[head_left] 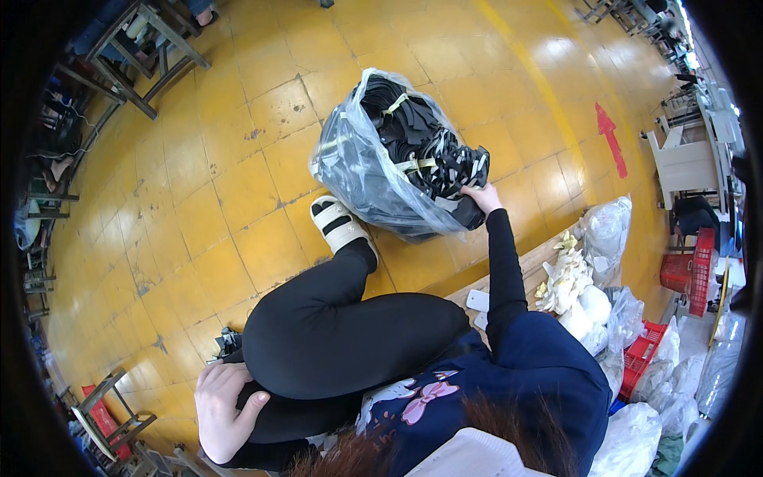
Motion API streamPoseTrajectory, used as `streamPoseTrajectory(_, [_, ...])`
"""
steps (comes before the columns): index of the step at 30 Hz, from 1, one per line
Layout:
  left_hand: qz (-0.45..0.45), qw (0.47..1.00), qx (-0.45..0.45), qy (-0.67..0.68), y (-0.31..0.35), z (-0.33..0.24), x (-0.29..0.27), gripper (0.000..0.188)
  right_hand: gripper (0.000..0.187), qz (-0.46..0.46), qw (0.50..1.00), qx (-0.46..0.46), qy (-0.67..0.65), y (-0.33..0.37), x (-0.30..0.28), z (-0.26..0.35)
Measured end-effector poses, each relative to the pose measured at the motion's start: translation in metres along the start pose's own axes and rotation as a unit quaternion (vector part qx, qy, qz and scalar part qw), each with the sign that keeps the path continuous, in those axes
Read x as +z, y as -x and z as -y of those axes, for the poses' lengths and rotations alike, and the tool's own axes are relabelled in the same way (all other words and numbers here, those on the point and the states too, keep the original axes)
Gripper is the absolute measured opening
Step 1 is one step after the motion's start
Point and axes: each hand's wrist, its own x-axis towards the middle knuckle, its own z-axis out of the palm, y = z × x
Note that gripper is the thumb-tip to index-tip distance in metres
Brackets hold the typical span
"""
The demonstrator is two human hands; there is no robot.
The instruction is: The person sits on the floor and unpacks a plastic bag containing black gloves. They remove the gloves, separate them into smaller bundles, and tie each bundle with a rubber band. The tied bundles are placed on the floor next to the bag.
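Observation:
A big clear plastic bag point(358, 171) stands on the floor in front of me, its mouth gaping. Inside are bundles of flat black pieces point(413, 123), some tied with pale yellow strips. At the bag's right rim, my right hand point(482, 197) closes on a bundle of black pieces with light edges point(465, 167); its fingertips are partly hidden. My left hand point(225, 407) lies on my bent leg at the lower left, thumb apart from the fingers, holding nothing. A small dark bundle point(228, 342) shows on the floor beyond that knee.
My sandalled foot point(342, 225) is close to the bag's near side. To my right, a wooden board point(536, 258) bears pale scraps point(566, 278) and plastic bags. Red crates point(642, 354) stand farther right. A wooden stool point(147, 60) is at the far left, a red floor arrow point(610, 139) at the right.

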Motion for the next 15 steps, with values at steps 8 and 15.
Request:
streamPoseTrajectory(8, [-0.048,0.999,0.011,-0.004,0.003,-0.003,0.005,0.038,0.084,-0.255,0.951,-0.12,0.125,0.06,0.037,0.014])
streamPoseTrajectory(15, [-0.038,0.999,0.002,0.011,0.002,-0.004,0.001,0.038,0.089,-0.122,0.985,-0.035,0.117,0.007,0.01,0.0])
